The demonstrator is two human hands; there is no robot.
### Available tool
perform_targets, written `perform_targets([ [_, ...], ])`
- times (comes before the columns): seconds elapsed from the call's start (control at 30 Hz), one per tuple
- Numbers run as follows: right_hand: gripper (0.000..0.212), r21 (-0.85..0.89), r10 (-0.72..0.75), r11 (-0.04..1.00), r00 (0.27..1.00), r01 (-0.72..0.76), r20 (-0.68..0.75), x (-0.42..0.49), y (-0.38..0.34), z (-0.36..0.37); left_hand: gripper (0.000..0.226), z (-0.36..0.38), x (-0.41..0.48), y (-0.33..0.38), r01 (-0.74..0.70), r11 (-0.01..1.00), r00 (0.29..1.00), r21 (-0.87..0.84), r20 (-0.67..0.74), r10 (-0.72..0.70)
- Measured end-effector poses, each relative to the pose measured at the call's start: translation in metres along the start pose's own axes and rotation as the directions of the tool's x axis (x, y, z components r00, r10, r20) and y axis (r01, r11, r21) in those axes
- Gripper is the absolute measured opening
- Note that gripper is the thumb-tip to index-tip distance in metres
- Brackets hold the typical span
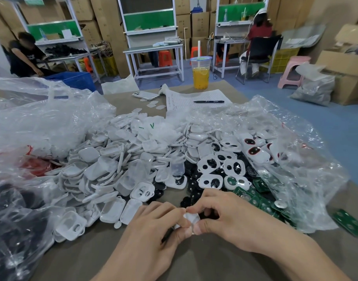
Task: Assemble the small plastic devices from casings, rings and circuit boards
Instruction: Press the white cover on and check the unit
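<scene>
- Hundreds of loose white casings lie heaped beyond and to the left of the left hand, spilling out of a clear plastic bag. Going by that heap, most of the work is not yet done.
- Left hand: its fingers are curled, and thumb and fingertips pinch the left edge of a small white piece just above the tabletop.
- That white piece sits between the two hands and is mostly hidden by them. I cannot tell whether a board or ring is already inside it, but it looks like one device being pressed together.
- Right hand: it pinches the right edge of the same piece, forefinger on the far side and thumb on the near side. Its thumb almost touches the left thumb.
- Just beyond the right hand lie small black parts and two-hole casings. One part-built unit shows green inside, so a few seem to be partly assembled.
- Beside the right hand, to its right, green circuit boards are piled on crumpled clear plastic. A single board lies alone farther right, and all of them still wait to be fitted.
- Farther beyond and to the right, units with red-rimmed dark windows may be finished, though that is uncertain.
</scene>
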State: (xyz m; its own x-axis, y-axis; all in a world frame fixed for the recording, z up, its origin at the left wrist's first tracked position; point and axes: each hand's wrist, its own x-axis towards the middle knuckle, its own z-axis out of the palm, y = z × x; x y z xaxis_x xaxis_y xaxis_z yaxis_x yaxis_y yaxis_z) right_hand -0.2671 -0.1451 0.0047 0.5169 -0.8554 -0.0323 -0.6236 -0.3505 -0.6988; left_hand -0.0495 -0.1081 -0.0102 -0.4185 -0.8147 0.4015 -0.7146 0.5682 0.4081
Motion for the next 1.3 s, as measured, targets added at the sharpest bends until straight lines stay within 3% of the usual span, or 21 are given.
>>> perform_targets([
  [0.5, 0.029, -0.072, -0.012, 0.997, 1.0, 0.011, -0.008, 0.001, 0.005, 0.004, 0.011, 0.0, 0.002, -0.004, -0.192, 0.952, 0.98, 0.239, 0.003, 0.197],
  [0.87, 0.034, -0.063, 0.004, 0.998, 1.0, -0.004, -0.015, -0.001, 0.007, 0.008, 0.017, 0.006, 0.001, -0.006, -0.193, 0.946, 0.977, 0.259, -0.034, 0.209],
  [1.1, 0.038, -0.089, -0.05, 0.995, 0.997, 0.045, -0.054, -0.004, 0.006, 0.01, 0.014, 0.007, 0.003, -0.006, -0.068, 0.992, 0.997, 0.111, -0.035, 0.072],
  [1.3, 0.039, -0.078, -0.064, 0.995, 0.996, 0.06, -0.054, -0.003, 0.009, 0.011, 0.03, 0.002, 0.005, -0.004, 0.084, 0.996, 0.995, 0.032, 0.056, -0.086],
])
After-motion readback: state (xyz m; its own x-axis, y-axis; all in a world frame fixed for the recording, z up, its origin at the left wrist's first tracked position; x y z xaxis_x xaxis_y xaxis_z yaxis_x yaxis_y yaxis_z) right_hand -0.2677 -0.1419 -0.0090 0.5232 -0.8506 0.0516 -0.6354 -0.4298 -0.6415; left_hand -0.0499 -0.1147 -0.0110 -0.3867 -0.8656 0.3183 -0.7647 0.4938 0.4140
